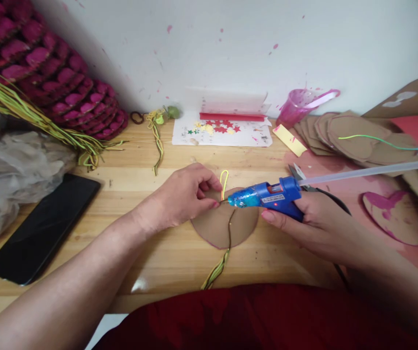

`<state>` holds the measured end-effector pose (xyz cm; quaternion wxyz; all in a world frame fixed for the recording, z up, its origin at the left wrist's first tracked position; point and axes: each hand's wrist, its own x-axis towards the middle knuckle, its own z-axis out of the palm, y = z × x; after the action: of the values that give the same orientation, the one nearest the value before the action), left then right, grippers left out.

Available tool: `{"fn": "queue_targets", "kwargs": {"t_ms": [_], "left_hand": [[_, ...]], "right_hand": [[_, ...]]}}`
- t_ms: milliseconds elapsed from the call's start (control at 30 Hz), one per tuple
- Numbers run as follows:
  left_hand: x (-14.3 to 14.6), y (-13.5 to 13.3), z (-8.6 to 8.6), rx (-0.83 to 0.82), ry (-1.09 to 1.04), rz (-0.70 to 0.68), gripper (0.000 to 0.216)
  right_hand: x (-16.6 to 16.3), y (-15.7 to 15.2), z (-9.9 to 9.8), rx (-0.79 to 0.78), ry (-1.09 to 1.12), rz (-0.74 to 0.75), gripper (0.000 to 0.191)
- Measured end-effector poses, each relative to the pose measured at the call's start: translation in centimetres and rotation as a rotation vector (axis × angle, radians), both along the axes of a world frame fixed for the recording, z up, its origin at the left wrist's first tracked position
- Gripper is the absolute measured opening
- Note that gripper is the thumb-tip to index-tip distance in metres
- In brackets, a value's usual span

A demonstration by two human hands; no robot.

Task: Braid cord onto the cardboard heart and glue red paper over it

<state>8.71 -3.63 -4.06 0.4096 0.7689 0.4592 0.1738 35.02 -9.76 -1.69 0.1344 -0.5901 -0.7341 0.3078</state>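
A round piece of brown cardboard (209, 231) lies on the wooden table in front of me. Along it runs a dark cord (229, 231) that ends in a yellow-green tassel (216, 272) at the near side. A yellow cord loop (225, 177) stands out past the disc's far edge. My left hand (190, 192) is closed at the base of that loop, thumb and fingers pinching the cord. In my right hand (314, 226) is a blue hot glue gun (267, 197) with a long clear glue stick (369, 170). Its nozzle points left, close by my left thumb; whether they touch I cannot tell.
A black phone (44, 228) and a plastic bag (15, 180) lie left. Star sequins sit on white paper (183, 133) by the wall. Rightward are a pink cup (292, 107), stacked cardboard discs (354, 133), scissors (296, 172) and a pink-painted cardboard piece (391, 221).
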Motion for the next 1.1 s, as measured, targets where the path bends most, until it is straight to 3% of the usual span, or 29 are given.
{"fn": "queue_targets", "kwargs": {"t_ms": [267,433,767,933,1100], "left_hand": [[-0.29,0.12,-0.05,0.01,-0.007,-0.043,0.03],[-0.28,0.14,0.09,0.054,0.03,-0.052,0.041],[-0.31,0.05,0.09,0.103,0.067,-0.083,0.041],[-0.3,0.15,0.03,0.164,0.065,-0.1,0.047],[-0.33,0.38,0.09,0.23,0.088,-0.141,0.056]], "right_hand": [[0.26,0.14,0.29,-0.052,-0.113,-0.065,0.057],[0.01,0.23,0.3,-0.086,-0.09,-0.04,0.054],[-0.35,0.48,0.12,-0.103,-0.089,-0.097,0.053],[-0.48,0.47,0.01,-0.282,0.044,-0.182,0.052],[-0.24,0.71,-0.35,-0.32,0.143,-0.225,0.052]]}}
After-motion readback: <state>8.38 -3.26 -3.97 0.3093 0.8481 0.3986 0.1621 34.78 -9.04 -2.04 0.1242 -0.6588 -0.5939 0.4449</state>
